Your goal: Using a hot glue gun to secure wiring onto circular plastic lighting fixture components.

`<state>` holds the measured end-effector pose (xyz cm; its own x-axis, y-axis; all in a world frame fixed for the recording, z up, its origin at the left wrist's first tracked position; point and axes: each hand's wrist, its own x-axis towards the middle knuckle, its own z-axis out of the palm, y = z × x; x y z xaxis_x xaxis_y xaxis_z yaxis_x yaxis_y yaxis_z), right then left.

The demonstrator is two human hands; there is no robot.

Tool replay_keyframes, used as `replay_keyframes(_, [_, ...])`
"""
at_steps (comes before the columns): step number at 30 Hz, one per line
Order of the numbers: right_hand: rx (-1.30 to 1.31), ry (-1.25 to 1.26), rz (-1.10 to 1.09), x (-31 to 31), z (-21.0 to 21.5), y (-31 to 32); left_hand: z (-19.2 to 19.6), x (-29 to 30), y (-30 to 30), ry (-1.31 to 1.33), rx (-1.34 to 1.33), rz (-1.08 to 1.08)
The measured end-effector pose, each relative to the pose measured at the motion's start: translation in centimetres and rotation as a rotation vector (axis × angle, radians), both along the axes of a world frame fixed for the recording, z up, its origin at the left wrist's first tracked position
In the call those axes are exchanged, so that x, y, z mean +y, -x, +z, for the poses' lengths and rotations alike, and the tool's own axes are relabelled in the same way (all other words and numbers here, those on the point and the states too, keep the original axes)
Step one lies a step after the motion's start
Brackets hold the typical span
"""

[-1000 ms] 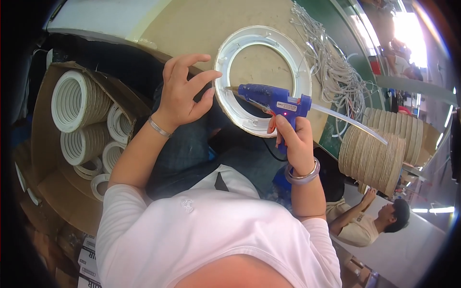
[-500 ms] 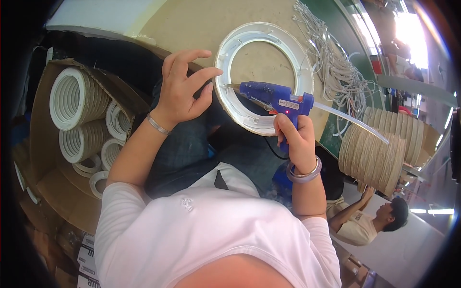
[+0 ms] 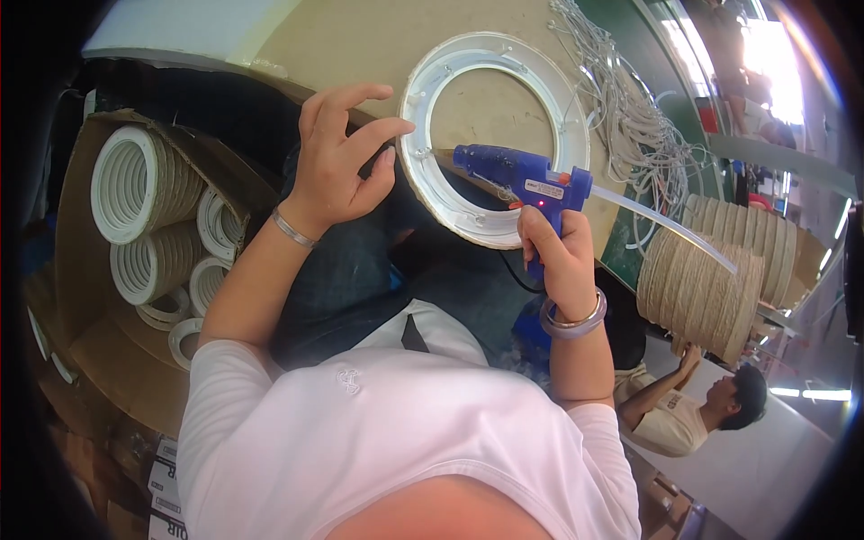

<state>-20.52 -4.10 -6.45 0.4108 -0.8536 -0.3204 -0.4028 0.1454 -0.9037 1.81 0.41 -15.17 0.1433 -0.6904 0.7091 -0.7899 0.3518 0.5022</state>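
Note:
My right hand (image 3: pixel 569 256) is wrapped round the handle of a blue hot glue gun (image 3: pixel 508 171), with a small red light glowing on it. Its nozzle points left at the inner wall of a white ring (image 3: pixel 463 219), and a translucent glue stick (image 3: pixel 670 220) juts from its back. The ring has a rough, cord-like outer edge and several small fittings inside. At the ring's left rim is my left hand (image 3: pixel 337 166), fingers spread and holding nothing. Its index fingertip is at the rim; I cannot tell whether it touches.
On the left, a cardboard box (image 3: pixel 85 328) holds stacks of white rings (image 3: pixel 121 184). A heap of pale cables (image 3: pixel 630 117) lies on the tan worktable (image 3: pixel 346 45). Cord-wrapped cylinder stacks (image 3: pixel 697 288) stand at the right, near another person (image 3: pixel 670 418).
The glue gun has shifted slightly right and its nozzle has drawn back a little from the ring's left wall. The ring and my left hand have moved slightly away from me.

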Motion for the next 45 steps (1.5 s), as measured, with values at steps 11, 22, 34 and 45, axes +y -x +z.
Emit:
replay_keyframes(11, [-0.096,0.114,-0.036,0.8,1.7,2.7,0.5,1.1,0.6,-0.017,-0.025,-0.053])
replay_keyframes(22, [-0.054,0.047,-0.053,4.4,1.0,7.8,1.7,1.4,3.9,-0.052,-0.081,-0.324])
replay_keyframes(34, [0.016,0.009,0.008,3.9,0.7,7.6,1.6,0.7,4.6,-0.104,-0.092,-0.346])
replay_keyframes(45, [0.004,-0.036,-0.053,3.5,1.1,7.2,1.2,0.6,4.4,-0.050,-0.094,-0.356])
